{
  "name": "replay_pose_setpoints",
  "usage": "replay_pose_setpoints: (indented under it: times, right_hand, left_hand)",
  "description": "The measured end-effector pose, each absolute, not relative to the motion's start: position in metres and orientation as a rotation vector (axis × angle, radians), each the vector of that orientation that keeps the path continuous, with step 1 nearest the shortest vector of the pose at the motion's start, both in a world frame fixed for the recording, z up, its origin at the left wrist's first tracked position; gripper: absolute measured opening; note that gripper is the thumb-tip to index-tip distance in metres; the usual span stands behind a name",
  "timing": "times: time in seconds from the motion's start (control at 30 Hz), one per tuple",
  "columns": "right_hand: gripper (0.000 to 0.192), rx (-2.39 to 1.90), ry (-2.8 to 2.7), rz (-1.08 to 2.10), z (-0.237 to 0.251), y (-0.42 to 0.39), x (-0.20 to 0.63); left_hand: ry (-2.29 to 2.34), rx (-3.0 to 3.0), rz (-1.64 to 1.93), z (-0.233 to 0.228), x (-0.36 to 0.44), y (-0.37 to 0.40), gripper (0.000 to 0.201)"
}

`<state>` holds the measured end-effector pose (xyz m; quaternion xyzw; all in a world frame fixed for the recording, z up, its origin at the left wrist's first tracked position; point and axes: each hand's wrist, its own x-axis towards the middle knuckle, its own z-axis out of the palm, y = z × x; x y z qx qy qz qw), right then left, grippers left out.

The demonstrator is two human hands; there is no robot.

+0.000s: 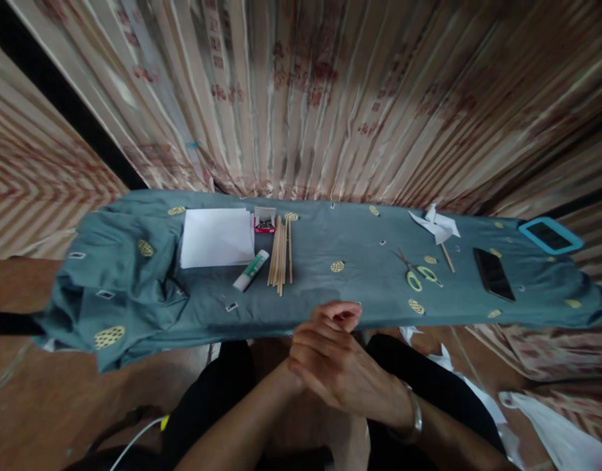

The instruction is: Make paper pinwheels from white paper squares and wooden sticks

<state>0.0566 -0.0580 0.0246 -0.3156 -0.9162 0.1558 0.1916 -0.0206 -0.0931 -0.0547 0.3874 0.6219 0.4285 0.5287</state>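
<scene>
My right hand (353, 379), with a silver bangle at its wrist, lies across my left hand and wraps its fingers around the back and wrist. My left hand (336, 314) is loosely curled at the table's front edge, with no object visible in it; part of it is hidden under the right. Beyond them on the cloth lie a bundle of thin wooden sticks (279, 258), a green and white glue stick (252, 271) and a small red box (264, 221) of metal pieces. Green-handled scissors (413, 273) lie partly spread to the right.
A stack of white paper (216, 239) rests at left on the grey-green cloth (330, 288). At right are a white paper pinwheel (438, 226) on a stick, a dark phone (494, 275) and a blue-rimmed tablet-like object (551, 235). Paper scraps (470, 386) lie below, and a curtain hangs behind.
</scene>
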Motion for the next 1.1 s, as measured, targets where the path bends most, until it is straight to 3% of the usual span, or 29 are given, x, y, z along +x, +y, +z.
replay_pose_setpoints:
  times: [0.2, 0.37, 0.57, 0.73, 1.1]
  right_hand:
    - [0.016, -0.871, -2.427, 0.454, 0.041, -0.044, 0.074]
    - [0.015, -1.147, -2.265, 0.498, 0.037, 0.003, 0.084]
    - [0.015, -1.452, -2.171, 0.649, 0.008, 0.087, 0.074]
    - [0.012, -1.574, -2.031, 0.831, -0.026, 0.111, 0.066]
    - [0.016, -1.521, -1.995, 0.696, -0.040, 0.140, 0.041]
  left_hand:
    - [1.334, 0.950, 1.009, -0.056, 0.009, -0.067, 0.035]
    - [1.002, 1.038, 0.911, -0.038, 0.003, -0.035, 0.013]
    - [0.940, 1.078, 0.928, -0.025, -0.011, -0.031, 0.023]
    - [0.975, 1.162, 1.034, -0.018, -0.018, -0.027, 0.019]
    - [0.945, 1.079, 1.210, -0.011, -0.032, -0.025, 0.015]
